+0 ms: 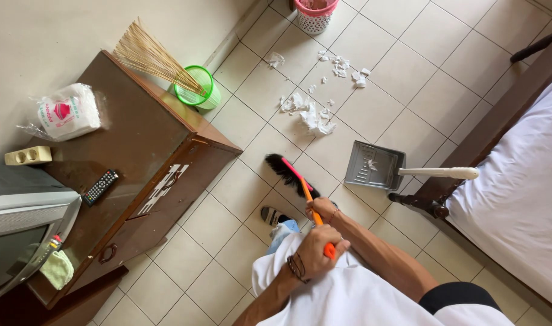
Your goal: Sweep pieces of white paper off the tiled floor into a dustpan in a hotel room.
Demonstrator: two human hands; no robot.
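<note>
My left hand [315, 250], with bracelets at the wrist, grips the upper end of an orange broom handle [308, 196]. My right hand [322, 209] holds the same handle lower down. The broom's black and pink bristle head [283, 169] rests on the tiled floor just ahead of my shoe [272, 215]. Torn white paper scraps [312, 115] lie scattered on the tiles beyond the bristles, and more scraps [343, 66] lie farther out. A grey metal dustpan [375, 166] with a white handle [439, 173] sits on the floor to the right of the broom head.
A pink wastebasket [315, 13] stands at the far wall. A green bucket [196, 87] holding a stick broom sits beside a brown cabinet [149, 139] with a remote, a plastic bag and a television. On the right, a bed [517, 181] with a white sheet.
</note>
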